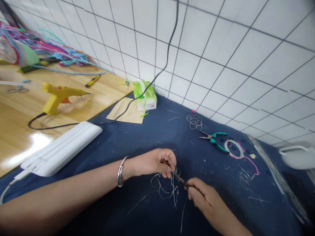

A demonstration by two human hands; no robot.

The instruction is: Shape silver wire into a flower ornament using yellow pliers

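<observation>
My left hand point(161, 162) is closed in a pinch on a piece of thin silvery wire bent into loops point(168, 193). The loops hang below my fingers, just above the blue cloth. My right hand point(203, 200) grips a slim, dark, tweezer-like tool point(180, 180). Its tip reaches the wire at my left fingertips, where the exact contact is too small to make out. Loose wire ends stick out to the lower left and below the tool.
Green-handled pliers point(215, 141) lie at right, near another looped wire point(195, 122) and a white ring-shaped spool point(233, 149). At left are a white power bank point(61, 149), a yellow glue gun point(59, 96) and its black cord. A tissue pack point(145, 95) stands against the tiled wall.
</observation>
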